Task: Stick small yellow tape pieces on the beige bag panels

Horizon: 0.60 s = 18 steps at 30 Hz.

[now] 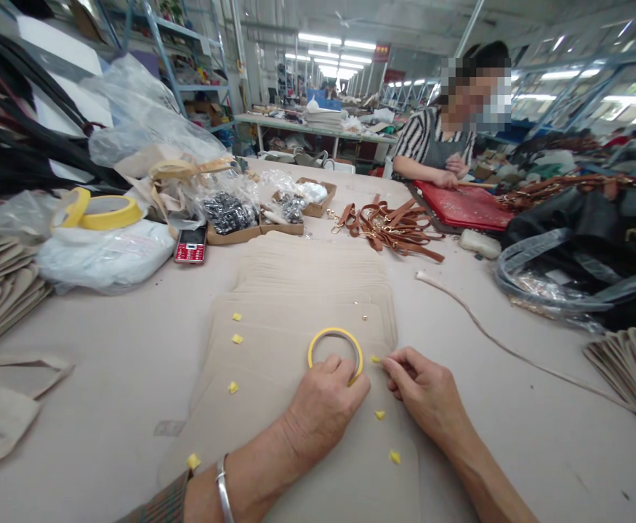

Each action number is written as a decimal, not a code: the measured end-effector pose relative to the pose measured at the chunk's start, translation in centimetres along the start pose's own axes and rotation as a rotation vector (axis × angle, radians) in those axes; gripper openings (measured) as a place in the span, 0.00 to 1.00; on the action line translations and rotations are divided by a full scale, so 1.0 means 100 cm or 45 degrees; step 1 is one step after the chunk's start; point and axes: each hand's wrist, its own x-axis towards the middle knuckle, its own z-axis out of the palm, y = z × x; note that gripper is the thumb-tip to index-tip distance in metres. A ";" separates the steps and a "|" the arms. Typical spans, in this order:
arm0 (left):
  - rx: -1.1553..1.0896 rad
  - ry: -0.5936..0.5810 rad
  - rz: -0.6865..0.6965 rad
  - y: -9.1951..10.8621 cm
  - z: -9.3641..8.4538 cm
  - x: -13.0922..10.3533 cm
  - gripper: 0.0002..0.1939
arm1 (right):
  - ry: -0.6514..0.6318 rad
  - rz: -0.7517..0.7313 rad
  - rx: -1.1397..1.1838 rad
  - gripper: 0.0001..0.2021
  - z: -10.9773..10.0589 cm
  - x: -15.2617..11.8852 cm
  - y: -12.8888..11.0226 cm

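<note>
While the left hand [323, 399] grasps a thin yellow roll of tape [335, 332] in the head view, the right hand [424, 388] pinches a small yellow piece of tape [376, 359] at the right side of a fanned stack of flat beige panels [285, 356]. The roll is over the middle of this stack, which runs from near to far on the pale table [546, 428]. Small yellow tabs [238, 339] dot both sides (four left, two right). Farther off lie brown leather straps [387, 221], right, and a red-and-black keypad phone [190, 247], left.
</note>
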 end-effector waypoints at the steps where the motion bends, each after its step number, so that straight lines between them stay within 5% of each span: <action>1: 0.002 -0.004 0.001 0.000 0.000 0.000 0.04 | 0.007 -0.063 -0.037 0.12 0.001 -0.002 0.000; 7: 0.007 0.022 0.000 -0.002 0.001 0.001 0.02 | 0.153 -0.185 -0.369 0.13 0.018 -0.001 -0.003; 13: -0.029 0.183 0.019 -0.004 0.015 -0.004 0.06 | 0.206 -0.131 -0.293 0.11 0.021 0.005 -0.016; 18: -0.144 0.375 -0.012 -0.015 0.010 -0.003 0.12 | 0.028 -0.136 -0.291 0.09 0.009 0.000 -0.019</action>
